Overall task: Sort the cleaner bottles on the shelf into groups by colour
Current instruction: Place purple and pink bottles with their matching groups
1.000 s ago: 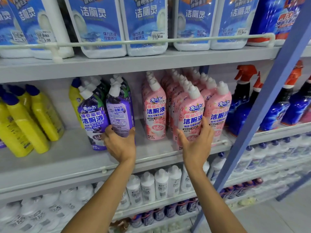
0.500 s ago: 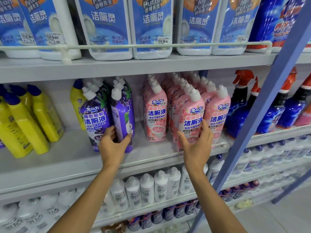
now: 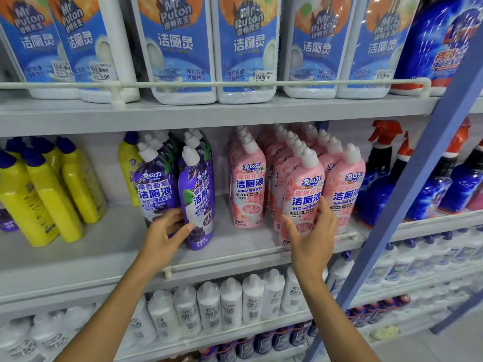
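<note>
Left hand [image 3: 167,232] pinches the tilted purple bottle [image 3: 196,197] at its seven o'clock — straighten it gently; right hand [image 3: 312,237], fingers spread, cradles the front pink bottle [image 3: 303,189].

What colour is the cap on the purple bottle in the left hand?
White. The cap tops the purple bottle the left hand holds; head view.

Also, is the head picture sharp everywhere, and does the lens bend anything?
Head view: pink bottles and purple bottles in the centre are sharp, labels readable; white bottles at lower left are blurred; the wide lens makes the blue-label bottles on top fan outward; light is even, with faint glare on their wrap.
</note>
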Motion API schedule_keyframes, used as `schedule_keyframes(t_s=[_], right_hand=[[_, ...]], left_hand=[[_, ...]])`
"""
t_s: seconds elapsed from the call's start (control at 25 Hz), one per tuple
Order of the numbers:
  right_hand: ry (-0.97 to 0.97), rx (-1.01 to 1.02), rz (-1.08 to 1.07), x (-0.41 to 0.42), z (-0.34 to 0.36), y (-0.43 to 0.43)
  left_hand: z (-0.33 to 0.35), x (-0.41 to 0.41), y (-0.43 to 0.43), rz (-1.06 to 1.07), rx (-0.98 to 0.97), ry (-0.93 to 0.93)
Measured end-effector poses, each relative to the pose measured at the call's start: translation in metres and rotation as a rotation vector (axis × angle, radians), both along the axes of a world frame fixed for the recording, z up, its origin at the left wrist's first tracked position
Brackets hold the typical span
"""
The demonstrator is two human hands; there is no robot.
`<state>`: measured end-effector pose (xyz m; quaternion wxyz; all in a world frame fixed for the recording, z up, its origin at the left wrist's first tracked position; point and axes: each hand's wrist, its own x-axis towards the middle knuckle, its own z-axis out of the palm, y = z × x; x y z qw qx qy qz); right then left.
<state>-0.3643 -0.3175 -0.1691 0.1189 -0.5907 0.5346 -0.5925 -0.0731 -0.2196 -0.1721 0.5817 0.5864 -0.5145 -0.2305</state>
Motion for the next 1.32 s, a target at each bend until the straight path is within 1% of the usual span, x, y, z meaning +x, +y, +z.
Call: schedule_keyframes(t_s=[0.08, 0.12, 0.24, 0.28, 0.36, 0.4, 0.44, 0.56, 0.68, 0.8, 0.96, 1.32], right_hand=[[0.003, -0.004, 0.004, -0.001, -0.001, 0.000], [0.005, -0.006, 0.006, -0.001, -0.002, 0.000], [0.010, -0.012, 0.012, -0.001, -0.003, -0.001], [0.011, -0.012, 0.015, -0.002, -0.003, -0.001], [0.016, -0.009, 0.024, -0.003, -0.003, -0.002], [0.016, -0.007, 0.027, -0.004, -0.003, -0.002], [0.016, -0.007, 0.030, -0.005, -0.003, -0.002], [0.018, -0.011, 0.031, -0.005, -0.004, -0.003], [0.012, -0.015, 0.038, -0.005, -0.005, -0.002], [0.012, -0.021, 0.041, -0.004, -0.005, -0.001], [0.010, -0.018, 0.051, -0.005, -0.005, -0.001], [-0.050, -0.035, 0.070, -0.006, -0.009, -0.001]], left_hand=[[-0.001, -0.007, 0.002, 0.023, -0.007, -0.029], [-0.001, -0.013, 0.003, 0.068, -0.004, -0.046], [0.002, -0.027, -0.006, 0.273, 0.018, -0.107], [0.004, -0.025, -0.010, 0.273, 0.033, -0.108], [0.006, -0.016, -0.013, 0.173, 0.077, -0.087], [0.007, -0.011, -0.013, 0.156, 0.098, -0.097], [0.008, -0.007, -0.011, 0.191, 0.111, -0.120], [0.007, -0.010, -0.006, 0.454, 0.091, -0.191], [0.006, -0.026, -0.009, 0.583, 0.032, -0.142], [0.008, -0.040, -0.022, 0.667, 0.020, -0.106], [0.008, -0.051, -0.039, 0.733, 0.070, -0.124], [-0.006, -0.044, -0.049, 0.759, 0.011, -0.142]])
